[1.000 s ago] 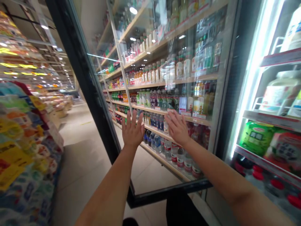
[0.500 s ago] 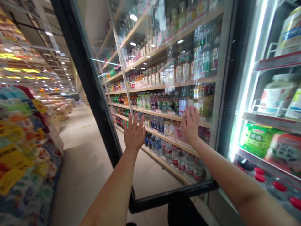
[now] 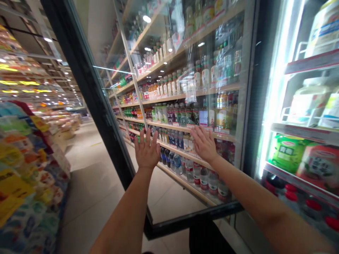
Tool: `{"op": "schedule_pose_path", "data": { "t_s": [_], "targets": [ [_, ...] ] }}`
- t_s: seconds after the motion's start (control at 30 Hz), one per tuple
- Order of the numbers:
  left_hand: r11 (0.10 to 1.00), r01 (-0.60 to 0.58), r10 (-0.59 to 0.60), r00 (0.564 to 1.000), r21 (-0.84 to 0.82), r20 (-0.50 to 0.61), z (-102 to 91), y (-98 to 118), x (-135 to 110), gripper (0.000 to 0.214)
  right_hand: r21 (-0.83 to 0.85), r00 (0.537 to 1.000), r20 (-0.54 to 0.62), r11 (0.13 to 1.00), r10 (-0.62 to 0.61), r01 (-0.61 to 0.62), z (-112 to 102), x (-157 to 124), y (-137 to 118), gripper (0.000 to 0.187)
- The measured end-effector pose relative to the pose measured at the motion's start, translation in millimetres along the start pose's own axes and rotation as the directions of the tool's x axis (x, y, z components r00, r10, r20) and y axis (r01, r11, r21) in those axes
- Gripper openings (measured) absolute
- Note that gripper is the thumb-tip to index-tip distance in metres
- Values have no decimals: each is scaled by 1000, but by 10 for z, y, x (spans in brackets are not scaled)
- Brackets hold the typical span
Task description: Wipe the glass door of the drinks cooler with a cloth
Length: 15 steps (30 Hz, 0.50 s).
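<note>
"Where is the glass door (image 3: 190,92) found, and how is it met?"

"It is set open at an angle beside the lit cooler (image 3: 299,128), ahead of both hands. The left hand (image 3: 147,153) and the right hand (image 3: 205,144) are raised flat toward it; whether contact is made cannot be told. The left fingers are spread apart, the right ones only slightly parted, and nothing is gripped."

"How is it expected to handle?"

"It is judged heavy and stiff, slippery across the glass and breakable if knocked. A firmer hold is probably offered by the dark frame (image 3: 97,106)."

"What is counted?"

"One door and two hands. In the cooler, one green pouch (image 3: 287,153), one red pouch (image 3: 319,165) and at least three red caps (image 3: 314,204) are seen. The bottles (image 3: 169,86) seen in the glass are too crowded to be counted."
</note>
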<state>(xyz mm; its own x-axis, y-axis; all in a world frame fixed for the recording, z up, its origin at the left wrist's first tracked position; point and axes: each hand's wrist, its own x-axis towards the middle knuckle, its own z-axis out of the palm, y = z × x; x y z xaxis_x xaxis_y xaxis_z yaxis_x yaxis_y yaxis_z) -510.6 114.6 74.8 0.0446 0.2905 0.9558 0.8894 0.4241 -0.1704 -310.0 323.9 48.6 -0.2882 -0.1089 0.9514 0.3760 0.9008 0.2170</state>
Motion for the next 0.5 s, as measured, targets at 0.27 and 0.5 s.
{"op": "schedule_pose_path", "data": {
  "t_s": [0.27,0.5],
  "targets": [
    [1000,12,-12,1000,-8,-12,-20,20,1,55,58,836,-194,857,514,-513,-91,43,607,57],
    [1000,-3,3,1000,8,-17,-41,33,0,57,77,958,-80,960,275,-269,123,327,-413,52]
  ]
}}
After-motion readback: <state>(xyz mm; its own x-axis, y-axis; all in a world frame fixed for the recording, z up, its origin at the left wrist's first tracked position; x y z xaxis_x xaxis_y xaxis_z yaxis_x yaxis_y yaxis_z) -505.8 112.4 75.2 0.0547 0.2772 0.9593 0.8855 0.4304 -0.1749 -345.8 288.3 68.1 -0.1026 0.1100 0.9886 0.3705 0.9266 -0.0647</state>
